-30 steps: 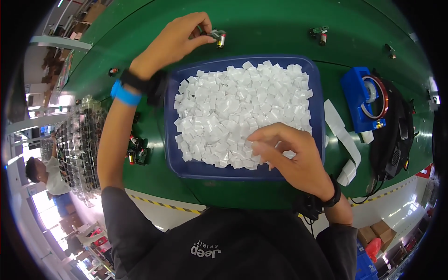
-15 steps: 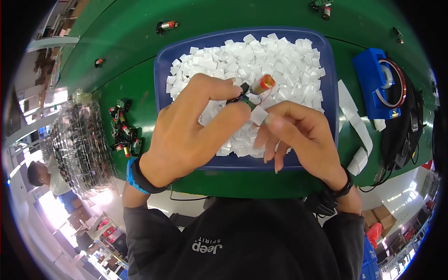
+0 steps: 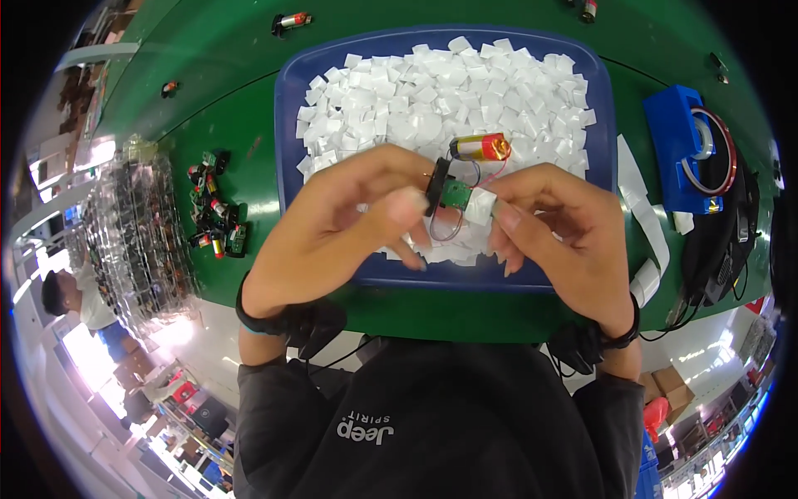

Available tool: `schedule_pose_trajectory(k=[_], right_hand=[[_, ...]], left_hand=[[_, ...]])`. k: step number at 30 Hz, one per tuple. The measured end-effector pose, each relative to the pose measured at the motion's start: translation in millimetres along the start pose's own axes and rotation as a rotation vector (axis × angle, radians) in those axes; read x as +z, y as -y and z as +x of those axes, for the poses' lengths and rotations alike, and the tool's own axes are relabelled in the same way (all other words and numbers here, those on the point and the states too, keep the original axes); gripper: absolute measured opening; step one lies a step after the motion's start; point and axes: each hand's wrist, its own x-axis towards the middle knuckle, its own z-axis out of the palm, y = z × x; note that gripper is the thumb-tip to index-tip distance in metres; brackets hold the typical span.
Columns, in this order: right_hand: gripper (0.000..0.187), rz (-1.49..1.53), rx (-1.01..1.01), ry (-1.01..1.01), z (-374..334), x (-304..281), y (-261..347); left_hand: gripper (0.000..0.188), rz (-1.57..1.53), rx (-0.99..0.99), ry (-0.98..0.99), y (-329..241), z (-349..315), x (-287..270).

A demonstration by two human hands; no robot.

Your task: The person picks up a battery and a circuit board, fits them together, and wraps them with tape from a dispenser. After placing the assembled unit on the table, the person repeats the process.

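Over a blue tray [image 3: 287,125] filled with small white square pieces [image 3: 424,104], I work with both hands. My left hand [image 3: 337,220] grips the black end part of a small circuit board assembly [image 3: 455,194] between thumb and fingers. A cylindrical battery [image 3: 482,147] with red and gold wrapping hangs off the assembly on thin wires, at its far side. My right hand [image 3: 561,233] pinches a white square piece [image 3: 480,206] against the right end of the green board. Whether that piece is stuck on cannot be seen.
More battery and board assemblies [image 3: 218,208] lie heaped on the green table [image 3: 249,154] at left, with single ones toward the far edge. On the right are a blue tape dispenser [image 3: 672,150], a white strip [image 3: 640,200] and a black bag [image 3: 719,249]. A person [image 3: 79,299] is at far left.
My left hand has turned, so the board and its wires now show between my hands. The battery has swung level. The white piece has moved slightly right with my right hand.
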Motion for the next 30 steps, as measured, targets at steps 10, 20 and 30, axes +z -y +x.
schedule_pose_trajectory(k=[10,20,30], right_hand=[[0.031,-1.043,-0.923,-0.276,6,-1,1],[0.025,-0.668,-0.604,-0.274,7,-3,-4],[0.026,-0.647,-0.438,-0.318,7,-12,8]], left_hand=[[0.015,-0.195,-0.238,0.214,-4,8,-1],[0.015,0.223,-0.016,0.053,7,3,14],[0.017,0.531,0.092,0.057,4,-1,17]])
